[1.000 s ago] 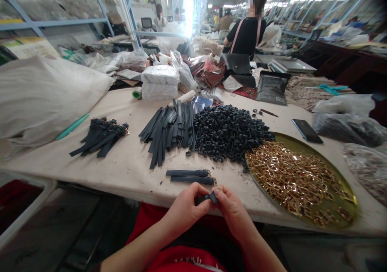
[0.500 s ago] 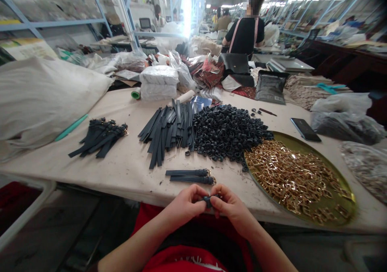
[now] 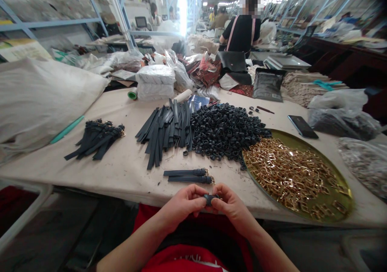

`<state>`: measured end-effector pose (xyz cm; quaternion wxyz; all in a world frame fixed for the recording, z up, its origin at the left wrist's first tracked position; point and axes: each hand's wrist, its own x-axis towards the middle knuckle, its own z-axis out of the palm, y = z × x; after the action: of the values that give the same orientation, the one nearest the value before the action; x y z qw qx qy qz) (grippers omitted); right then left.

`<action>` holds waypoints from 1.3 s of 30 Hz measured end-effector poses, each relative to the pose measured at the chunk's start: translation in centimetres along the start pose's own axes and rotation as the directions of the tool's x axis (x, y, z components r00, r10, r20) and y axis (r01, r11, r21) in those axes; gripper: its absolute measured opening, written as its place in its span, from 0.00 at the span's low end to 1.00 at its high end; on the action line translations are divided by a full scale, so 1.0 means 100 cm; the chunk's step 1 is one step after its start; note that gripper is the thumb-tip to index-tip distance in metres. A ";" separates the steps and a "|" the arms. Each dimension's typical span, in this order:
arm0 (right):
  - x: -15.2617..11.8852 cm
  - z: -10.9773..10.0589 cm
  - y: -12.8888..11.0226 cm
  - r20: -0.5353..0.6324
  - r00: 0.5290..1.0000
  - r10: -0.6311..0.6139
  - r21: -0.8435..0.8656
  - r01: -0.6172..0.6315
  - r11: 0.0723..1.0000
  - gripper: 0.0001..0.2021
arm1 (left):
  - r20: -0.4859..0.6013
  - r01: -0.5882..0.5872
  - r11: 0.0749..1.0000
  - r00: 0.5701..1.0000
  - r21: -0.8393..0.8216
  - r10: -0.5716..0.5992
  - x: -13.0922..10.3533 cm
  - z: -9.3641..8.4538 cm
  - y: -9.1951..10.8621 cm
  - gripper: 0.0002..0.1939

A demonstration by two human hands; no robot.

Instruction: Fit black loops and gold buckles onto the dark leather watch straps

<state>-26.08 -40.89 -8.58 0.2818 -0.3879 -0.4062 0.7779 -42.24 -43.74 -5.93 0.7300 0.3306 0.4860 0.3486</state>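
Note:
At the table's front edge, my left hand [image 3: 191, 201] and my right hand [image 3: 226, 199] both pinch a dark strap [image 3: 209, 199], mostly covered by the fingers. Just beyond them, two finished-looking straps with gold buckles [image 3: 189, 176] lie side by side. Farther back is a fan of flat dark straps [image 3: 165, 128], touching a heap of small dark loops [image 3: 225, 130]. To the right, a round gold tray [image 3: 328, 163] bears many gold buckles [image 3: 287, 175]. A bundle of buckled straps [image 3: 95, 139] rests at the left.
A phone [image 3: 302, 126] and a thin brown tool [image 3: 265, 109] lie behind the tray. Plastic-wrapped packs [image 3: 155, 82], a black pouch [image 3: 267, 84] and scraps line the table's back. A large pale cloth [image 3: 45, 98] covers the left side. A person [image 3: 242, 32] stands beyond.
My hands stay together at the table edge; the fingers have shifted slightly around the dark strap, showing a little more of it. The whole view has drifted slightly.

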 end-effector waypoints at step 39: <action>-0.017 -0.002 0.017 0.124 0.944 -0.305 -0.877 0.248 0.412 0.12 | 0.160 -0.140 0.599 0.987 0.789 0.021 -0.002 -0.008 -0.003 0.12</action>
<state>-25.22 -43.01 -9.49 0.1754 -0.4257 -0.7991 0.3865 -42.95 -43.93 -6.34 0.5202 0.6654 0.5249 0.1050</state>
